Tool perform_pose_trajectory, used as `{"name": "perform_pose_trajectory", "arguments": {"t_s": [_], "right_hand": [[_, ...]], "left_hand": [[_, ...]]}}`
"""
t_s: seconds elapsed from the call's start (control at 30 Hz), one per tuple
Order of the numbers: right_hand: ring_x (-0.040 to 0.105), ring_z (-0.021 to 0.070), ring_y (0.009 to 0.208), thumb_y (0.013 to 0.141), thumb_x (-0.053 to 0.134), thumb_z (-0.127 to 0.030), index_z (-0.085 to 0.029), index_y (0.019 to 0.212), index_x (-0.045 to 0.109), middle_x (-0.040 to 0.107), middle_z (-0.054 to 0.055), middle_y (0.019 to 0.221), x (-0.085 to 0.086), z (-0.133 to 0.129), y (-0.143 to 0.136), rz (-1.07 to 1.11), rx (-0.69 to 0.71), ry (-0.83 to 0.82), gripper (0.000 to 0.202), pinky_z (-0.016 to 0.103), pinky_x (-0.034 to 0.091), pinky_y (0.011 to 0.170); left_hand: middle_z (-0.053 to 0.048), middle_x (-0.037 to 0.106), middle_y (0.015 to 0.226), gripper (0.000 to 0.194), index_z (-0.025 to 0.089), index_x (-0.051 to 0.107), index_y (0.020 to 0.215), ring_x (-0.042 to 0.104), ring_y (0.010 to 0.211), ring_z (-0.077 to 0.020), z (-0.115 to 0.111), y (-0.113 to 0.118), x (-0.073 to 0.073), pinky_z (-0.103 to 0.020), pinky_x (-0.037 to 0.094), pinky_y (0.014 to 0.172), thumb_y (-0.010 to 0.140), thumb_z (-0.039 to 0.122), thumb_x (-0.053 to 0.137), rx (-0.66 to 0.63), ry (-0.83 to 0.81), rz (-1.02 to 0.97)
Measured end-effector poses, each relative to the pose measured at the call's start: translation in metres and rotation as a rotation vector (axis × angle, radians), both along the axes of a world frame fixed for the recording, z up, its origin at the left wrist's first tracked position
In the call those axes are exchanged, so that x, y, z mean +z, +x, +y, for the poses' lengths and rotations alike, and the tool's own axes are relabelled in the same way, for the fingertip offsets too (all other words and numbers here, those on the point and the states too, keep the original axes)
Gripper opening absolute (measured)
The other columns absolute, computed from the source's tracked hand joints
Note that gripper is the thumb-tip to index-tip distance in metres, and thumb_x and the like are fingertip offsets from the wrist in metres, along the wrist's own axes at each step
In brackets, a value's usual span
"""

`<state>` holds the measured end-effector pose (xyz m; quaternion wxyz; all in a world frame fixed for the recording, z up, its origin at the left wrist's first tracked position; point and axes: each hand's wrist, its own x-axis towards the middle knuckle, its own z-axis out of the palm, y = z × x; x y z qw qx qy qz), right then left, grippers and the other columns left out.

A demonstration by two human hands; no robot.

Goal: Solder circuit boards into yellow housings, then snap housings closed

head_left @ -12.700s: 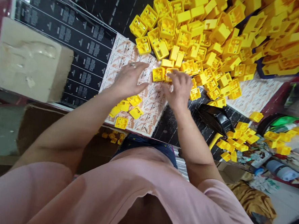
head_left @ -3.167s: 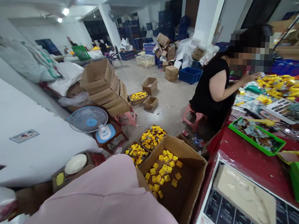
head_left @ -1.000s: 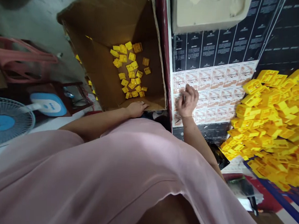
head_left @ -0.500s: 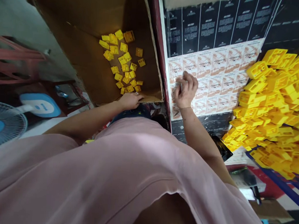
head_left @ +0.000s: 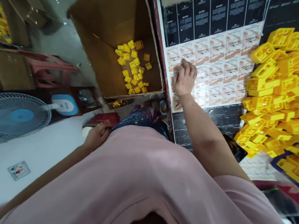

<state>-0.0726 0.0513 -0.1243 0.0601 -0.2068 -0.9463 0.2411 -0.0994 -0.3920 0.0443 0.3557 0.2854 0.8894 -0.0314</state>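
My right hand rests palm down on the printed paper sheets at the table's near edge, with nothing visible in it. My left hand is low beside my hip, its fingers curled next to a red object; I cannot make out whether it grips anything. An open cardboard box stands on the floor left of the table, with several small yellow plastic parts on its bottom. A big heap of yellow plastic housings lies on the table to the right of my right hand.
A white and blue floor fan stands at the left, with a pink plastic stool behind it. The table's dark red edge runs between the box and the sheets. My pink shirt fills the lower part of the view.
My left hand has left the box's front rim and dropped back beside my hip. My right hand has stayed on the sheets and flattened. The view has shifted slightly.
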Motion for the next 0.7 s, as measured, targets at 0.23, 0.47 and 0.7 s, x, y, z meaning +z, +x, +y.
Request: {"name": "perform_pose_trajectory", "arguments": {"t_s": [0.23,0.47,0.7], "right_hand": [[0.036,0.0248,0.148,0.102,0.047,-0.035,-0.021,0.131,0.06,0.05,0.007,0.158,0.001,0.002,0.002,-0.036,-0.013,0.068,0.035,0.058,0.024,0.129],[0.051,0.0296,0.144,0.106,0.026,-0.042,-0.015,0.13,0.064,0.057,0.008,0.151,0.025,0.002,-0.002,-0.072,-0.033,0.219,0.052,0.053,0.037,0.122],[0.045,0.0252,0.15,0.096,0.042,-0.055,-0.032,0.111,0.073,0.064,-0.016,0.139,0.064,-0.084,-0.001,-0.045,-0.845,-0.552,0.041,0.029,0.051,0.099]], "left_hand": [[-0.007,0.079,0.117,0.044,0.02,0.07,0.116,0.072,0.109,-0.0195,0.057,-0.079,-0.053,-0.035,0.054,0.102,0.1,0.034,0.032,-0.055,0.187,-0.035],[-0.021,0.05,0.159,0.061,0.012,0.048,0.151,0.047,0.148,-0.0336,0.043,-0.106,-0.109,-0.054,0.034,0.122,0.098,0.043,0.046,-0.441,0.315,0.008],[-0.024,0.069,0.136,0.062,0.003,0.043,0.153,0.07,0.124,-0.0322,0.001,-0.142,-0.145,-0.059,0.031,0.121,0.103,0.04,0.039,-0.554,0.375,0.068]]}}
